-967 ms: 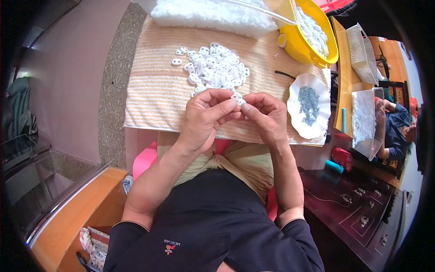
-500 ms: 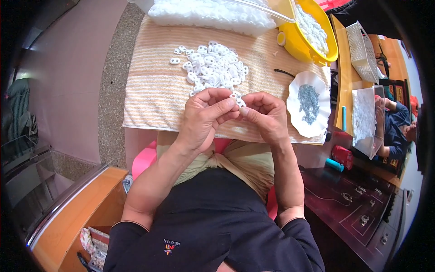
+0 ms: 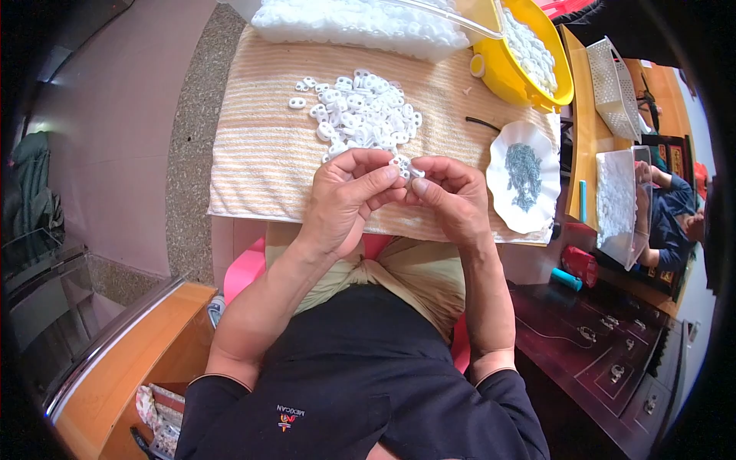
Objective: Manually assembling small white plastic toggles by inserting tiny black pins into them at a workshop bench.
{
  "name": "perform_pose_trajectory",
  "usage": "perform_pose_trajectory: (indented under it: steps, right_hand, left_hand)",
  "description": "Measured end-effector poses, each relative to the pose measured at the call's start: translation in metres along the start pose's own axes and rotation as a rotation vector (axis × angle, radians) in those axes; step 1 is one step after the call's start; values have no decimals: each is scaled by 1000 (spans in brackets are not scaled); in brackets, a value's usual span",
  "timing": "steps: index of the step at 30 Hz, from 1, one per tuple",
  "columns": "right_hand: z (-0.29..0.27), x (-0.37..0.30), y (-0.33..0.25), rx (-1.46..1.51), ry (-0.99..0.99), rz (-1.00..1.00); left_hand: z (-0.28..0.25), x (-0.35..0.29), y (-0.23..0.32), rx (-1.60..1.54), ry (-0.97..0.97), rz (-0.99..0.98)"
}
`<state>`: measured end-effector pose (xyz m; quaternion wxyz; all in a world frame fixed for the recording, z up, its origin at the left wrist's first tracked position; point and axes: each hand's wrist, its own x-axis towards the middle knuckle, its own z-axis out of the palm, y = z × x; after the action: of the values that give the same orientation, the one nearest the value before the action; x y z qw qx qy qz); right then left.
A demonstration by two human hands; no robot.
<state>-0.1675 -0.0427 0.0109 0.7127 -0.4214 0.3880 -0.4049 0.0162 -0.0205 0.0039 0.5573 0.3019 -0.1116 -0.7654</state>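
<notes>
Between the fingertips of my two hands is a small white plastic two-hole piece (image 3: 399,162). My left hand (image 3: 341,192) pinches it between thumb and forefinger. My right hand (image 3: 458,201) closes thumb and forefinger at its right end; the fingers hide part of the piece, and whether a second small part is there is unclear. Just beyond lies a loose pile of similar white two-hole pieces (image 3: 364,111) on a striped towel (image 3: 264,165). To the right, a white wavy-edged plate (image 3: 502,205) holds many tiny dark grey-green bits (image 3: 524,176), too small to name.
A clear bin (image 3: 360,31) full of white pieces stands at the far edge, beside a yellow basket (image 3: 563,77) of more pieces. A short black strip (image 3: 481,122) lies near the plate. At the far right, a mirror-like surface shows a person (image 3: 675,222).
My right hand has shifted slightly to the right, its thumb lifting and showing a little more of the white piece. The left hand has stayed in place.
</notes>
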Motion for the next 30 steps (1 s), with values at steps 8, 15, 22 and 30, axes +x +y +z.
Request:
perform_pose_trajectory:
  steps: [8,15,22,30]
  right_hand:
    - [0,2,3,-57,69,-88]
    - [-2,1,1,-49,47,-35]
    - [1,-1,-5,-130,37,-41]
    - [-4,-1,0,-129,37,-82]
  left_hand:
    - [1,0,-1,-5,0,-12]
    - [2,-1,-2,47,1,-19]
    - [4,-1,-3,118,30,-10]
    - [3,-1,-2,160,7,-25]
